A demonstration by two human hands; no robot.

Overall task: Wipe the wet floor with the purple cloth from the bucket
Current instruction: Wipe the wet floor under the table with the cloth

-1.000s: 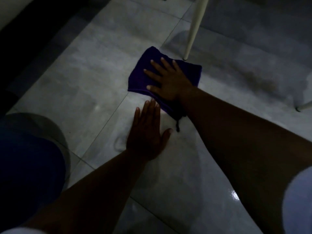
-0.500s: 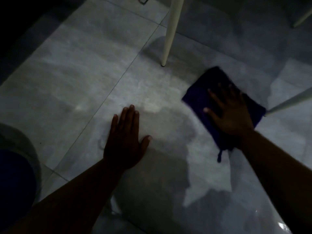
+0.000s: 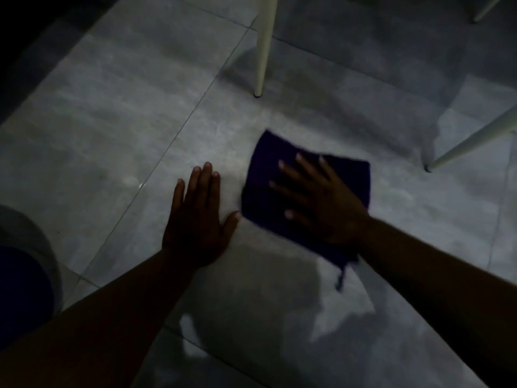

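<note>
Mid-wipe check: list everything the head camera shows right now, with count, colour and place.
purple cloth: 1, dark purple, flat on the floor at centre right, under the right hand
furniture legs: 3 visible, cream, top centre, top right corner and right edge
bucket: 1, pale rim with a dark blue inside, bottom left, partly out of frame
floor: grey tiles, glossy in patches
left hand: 1, flat on the bare tile beside the cloth
right hand: 1, fingers spread, pressing the cloth

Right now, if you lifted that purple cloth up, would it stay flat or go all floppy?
Probably floppy: the purple cloth lies flat under the right hand, its corner trailing a loose thread. It may feel heavy for its size, since the floor looks wet. It likely slides easily on the glossy tile.
</note>
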